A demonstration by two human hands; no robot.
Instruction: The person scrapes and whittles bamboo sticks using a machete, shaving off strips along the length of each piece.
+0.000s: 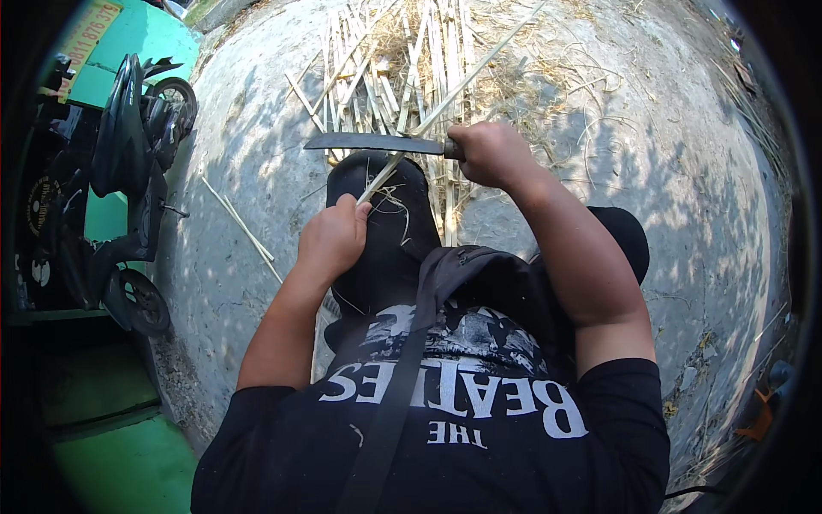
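Note:
My right hand [491,154] is closed round the handle of a machete [364,142], whose long dark blade points left above my knee. Under the blade runs a pale bamboo strip [467,81], slanting from my left hand up to the far right. The near end of that strip is gripped in my left hand [332,233], thumb along it, just below the blade. Blade and strip cross, and they appear to touch. Thin curled shavings [394,201] lie on my dark trouser leg [351,184].
Many split bamboo strips [441,51] lie on the concrete ground [248,180] ahead, with loose shavings [548,94] to their right. Two thin strips [240,221] rest left of my leg. A dark motorbike [128,163] stands at the left by a green wall [158,43].

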